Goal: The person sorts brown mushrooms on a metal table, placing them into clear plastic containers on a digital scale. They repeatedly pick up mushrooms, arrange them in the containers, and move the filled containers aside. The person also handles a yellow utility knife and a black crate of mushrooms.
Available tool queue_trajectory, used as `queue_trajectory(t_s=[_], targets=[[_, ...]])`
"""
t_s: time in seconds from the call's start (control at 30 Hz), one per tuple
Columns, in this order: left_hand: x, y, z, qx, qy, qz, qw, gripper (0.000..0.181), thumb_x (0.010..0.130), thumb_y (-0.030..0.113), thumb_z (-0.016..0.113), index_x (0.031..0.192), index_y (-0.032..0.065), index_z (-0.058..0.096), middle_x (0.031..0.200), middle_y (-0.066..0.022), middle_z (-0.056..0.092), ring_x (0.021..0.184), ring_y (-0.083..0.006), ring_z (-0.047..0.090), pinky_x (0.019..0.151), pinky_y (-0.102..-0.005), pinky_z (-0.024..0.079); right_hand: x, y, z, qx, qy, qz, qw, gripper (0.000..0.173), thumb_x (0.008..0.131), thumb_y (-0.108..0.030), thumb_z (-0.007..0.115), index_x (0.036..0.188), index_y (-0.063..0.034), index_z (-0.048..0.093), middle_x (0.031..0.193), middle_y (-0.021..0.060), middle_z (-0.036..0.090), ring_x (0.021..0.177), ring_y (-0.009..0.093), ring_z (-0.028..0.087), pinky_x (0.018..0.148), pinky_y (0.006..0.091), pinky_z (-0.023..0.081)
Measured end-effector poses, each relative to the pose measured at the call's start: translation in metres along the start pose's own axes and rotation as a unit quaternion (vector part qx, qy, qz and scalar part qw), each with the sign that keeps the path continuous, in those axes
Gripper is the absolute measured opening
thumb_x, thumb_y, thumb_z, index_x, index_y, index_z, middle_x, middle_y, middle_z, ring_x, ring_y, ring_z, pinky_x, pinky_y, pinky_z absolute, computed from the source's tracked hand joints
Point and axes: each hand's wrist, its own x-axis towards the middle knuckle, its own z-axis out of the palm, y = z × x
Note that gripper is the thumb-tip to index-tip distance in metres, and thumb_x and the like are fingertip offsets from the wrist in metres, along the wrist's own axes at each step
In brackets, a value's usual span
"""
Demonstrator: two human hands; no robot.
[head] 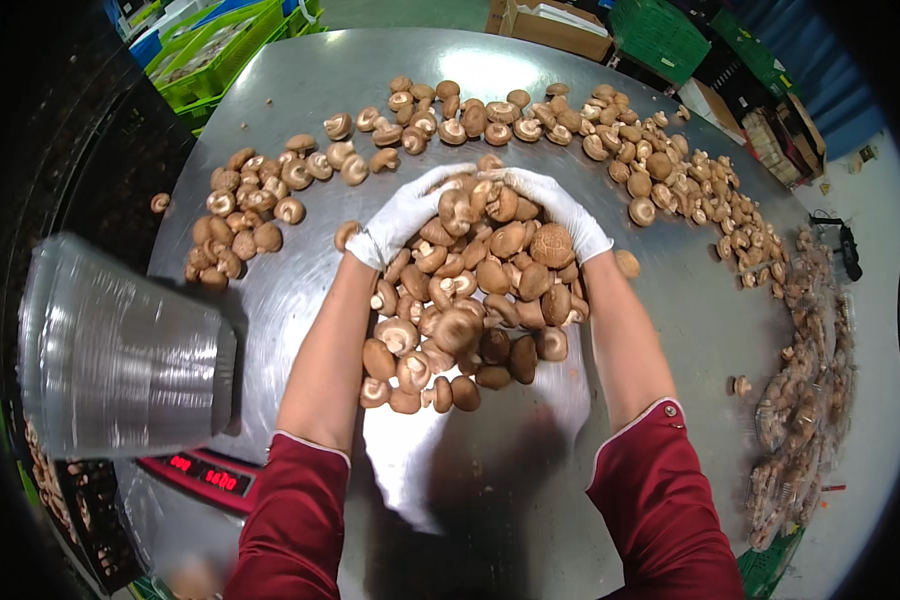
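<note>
A large heap of brown shiitake mushrooms (495, 277) lies on a metal table (307, 405) between my forearms. My left hand (405, 217), in a white glove, curves around the far left side of the heap. From the far right side my right hand (559, 206), gloved too, cups it, and the fingertips of both hands nearly meet at the far edge. Both hands touch the outer mushrooms; parts of the fingers are hidden behind them. A single mushroom (627, 263) lies beside my right wrist, and another (346, 235) is against my left wrist.
More mushrooms lie in a left group (244, 199) and a long band (645, 157) along the far and right sides. Stacked clear plastic trays (127, 352) stand at left by a red digital scale (202, 480). Filled clear packs (802, 405) line the right edge; green crates (656, 37) stand beyond.
</note>
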Motion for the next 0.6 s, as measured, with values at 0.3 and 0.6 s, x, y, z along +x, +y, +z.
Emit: queue_trajectory(t_s=[0.3,0.6], targets=[[-0.154,0.025,0.097,-0.127,0.044,-0.032,0.990,0.035,0.096,0.006,0.057,0.131,0.0025,0.061,0.131,-0.0074,0.062,0.119,-0.0164,0.056,0.106,-0.0291,0.043,-0.143,-0.047,0.099,0.023,-0.040,0.084,0.995,0.038,0.099,-0.029,0.060,0.128,-0.0038,0.063,0.127,0.0073,0.063,0.119,0.017,0.056,0.105,0.0313,0.041],[-0.268,0.094,0.186,0.328,0.055,0.012,0.943,0.052,0.087,0.026,0.071,0.134,0.0097,0.057,0.132,-0.0169,0.054,0.125,-0.0329,0.052,0.106,-0.0404,0.042,-0.298,-0.083,0.165,-0.203,0.157,-0.066,0.964,0.037,0.082,-0.019,0.071,0.117,-0.0078,0.068,0.133,0.0131,0.058,0.123,0.030,0.055,0.105,0.0389,0.043]])
